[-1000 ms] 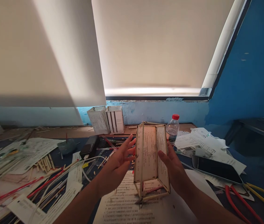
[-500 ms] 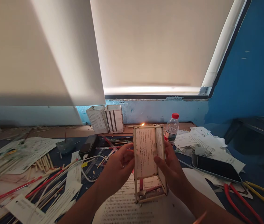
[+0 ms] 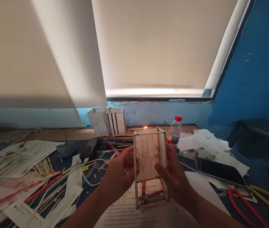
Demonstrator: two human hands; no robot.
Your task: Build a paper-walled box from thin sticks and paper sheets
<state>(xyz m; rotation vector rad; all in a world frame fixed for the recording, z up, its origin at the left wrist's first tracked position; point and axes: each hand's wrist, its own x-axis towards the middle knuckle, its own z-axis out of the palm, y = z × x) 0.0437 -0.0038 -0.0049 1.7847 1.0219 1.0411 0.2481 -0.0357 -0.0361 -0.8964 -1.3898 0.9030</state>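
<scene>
A water bottle (image 3: 174, 131) stands just behind the paper box (image 3: 148, 156), on its right. A dark phone (image 3: 220, 175) lies further right. Two small boxes (image 3: 107, 122) sit behind it on the left. Sticks (image 3: 41, 186) and papers (image 3: 34, 148) cover the worktop (image 3: 60, 160) left of it. The box hides some fingers, and a small glow (image 3: 145, 127) behind it is hard to make out. The left hand (image 3: 120, 172) and right hand (image 3: 176, 175) grip the box's sides, holding it upright over a printed sheet (image 3: 125, 212).

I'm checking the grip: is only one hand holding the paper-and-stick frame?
No, the left hand and right hand both grip the paper-and-stick frame from its sides.
</scene>
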